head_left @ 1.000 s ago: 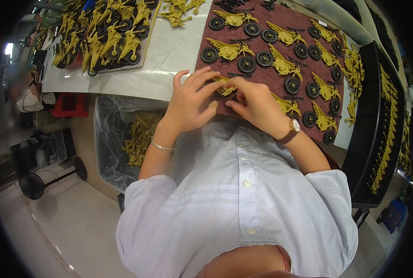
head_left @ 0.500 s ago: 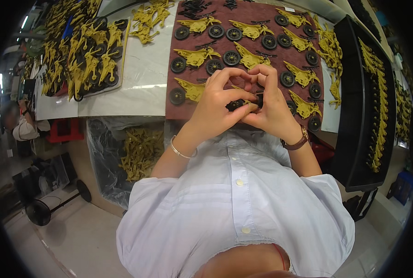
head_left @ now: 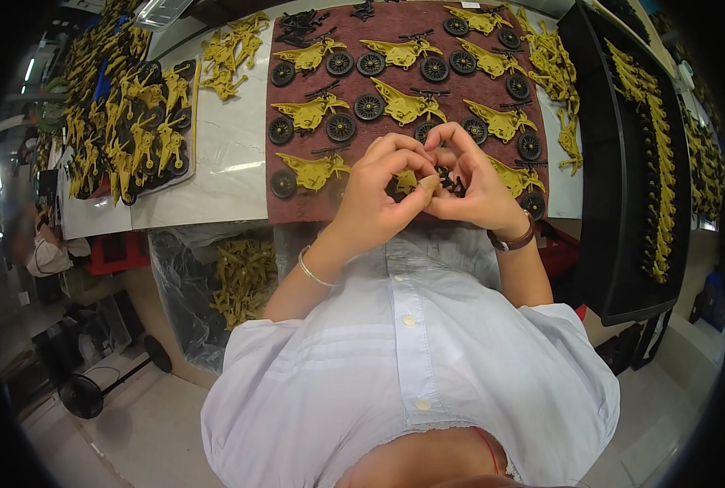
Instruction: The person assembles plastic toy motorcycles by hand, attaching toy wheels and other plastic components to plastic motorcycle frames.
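My left hand (head_left: 383, 189) and my right hand (head_left: 478, 185) meet above the near part of a dark red mat (head_left: 354, 134). My left thumb and index finger are pinched together against the right fingertips; whatever they grip is hidden. Several small black plastic parts (head_left: 452, 184) show in the curled fingers of my right hand. Around and beyond my hands lie rows of yellow toy motorcycle bodies (head_left: 304, 114) with black spoked wheels (head_left: 340, 127). Thin black handlebar-like pieces (head_left: 422, 91) rest beside them. Through the gap in my left fingers, bits of yellow and black are visible.
Heaped yellow-and-black toy motorcycles (head_left: 147, 134) fill a tray on the left. Loose yellow parts (head_left: 231, 53) lie beside the mat, and black parts (head_left: 301, 26) at its far edge. A black rack (head_left: 614, 187) with yellow parts stands right. A plastic-lined bin (head_left: 245, 276) sits below the table.
The whole view has shifted, so the mat sits further left and lower. My hands remain together; the black parts in my right hand now show more clearly.
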A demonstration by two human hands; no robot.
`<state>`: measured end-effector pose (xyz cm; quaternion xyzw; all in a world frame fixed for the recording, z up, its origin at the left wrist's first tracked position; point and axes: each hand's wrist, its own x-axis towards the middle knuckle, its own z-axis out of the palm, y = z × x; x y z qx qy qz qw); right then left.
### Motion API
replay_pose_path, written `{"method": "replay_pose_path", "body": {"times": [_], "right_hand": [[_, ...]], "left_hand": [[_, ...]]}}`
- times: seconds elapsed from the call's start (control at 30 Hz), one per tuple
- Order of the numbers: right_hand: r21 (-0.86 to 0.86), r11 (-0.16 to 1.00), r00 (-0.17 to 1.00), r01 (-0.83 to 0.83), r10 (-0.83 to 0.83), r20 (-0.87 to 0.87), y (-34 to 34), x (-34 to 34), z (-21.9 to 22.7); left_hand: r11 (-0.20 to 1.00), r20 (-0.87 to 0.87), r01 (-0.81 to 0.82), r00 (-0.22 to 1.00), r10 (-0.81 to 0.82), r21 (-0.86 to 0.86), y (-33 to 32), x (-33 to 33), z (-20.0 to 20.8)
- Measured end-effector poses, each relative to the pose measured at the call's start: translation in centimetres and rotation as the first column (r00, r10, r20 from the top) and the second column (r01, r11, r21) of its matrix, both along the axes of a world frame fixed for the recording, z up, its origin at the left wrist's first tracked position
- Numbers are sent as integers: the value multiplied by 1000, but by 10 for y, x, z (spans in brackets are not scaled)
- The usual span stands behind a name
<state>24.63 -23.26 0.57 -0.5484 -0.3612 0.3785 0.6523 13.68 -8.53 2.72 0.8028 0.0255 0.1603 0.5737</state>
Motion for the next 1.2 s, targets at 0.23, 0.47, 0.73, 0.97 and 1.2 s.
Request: {"method": "replay_pose_path", "body": {"times": [0.23, 0.47, 0.73, 0.97, 1.2], "right_hand": [[137, 988, 716, -72, 147, -682, -6, 3, 11], [-32, 991, 928, 130, -132, -349, 0, -5, 9], [101, 970, 833, 221, -134, -537, 1, -5, 5], [-137, 968, 914, 212, -147, 378, -1, -14, 30], [-208, 950, 871, 232, -108, 479, -1, -22, 15]], "left_hand": [[1000, 0, -7, 1000, 7, -14, 2, 2, 10], [1000, -100, 21, 995, -21, -4, 7, 1, 6], [986, -48, -70, 997, 64, -151, 8, -5, -1], [995, -16, -88, 996, 89, 41, 15, -13, -8], [987, -20, -79, 996, 83, 143, 18, -19, -15]]}}
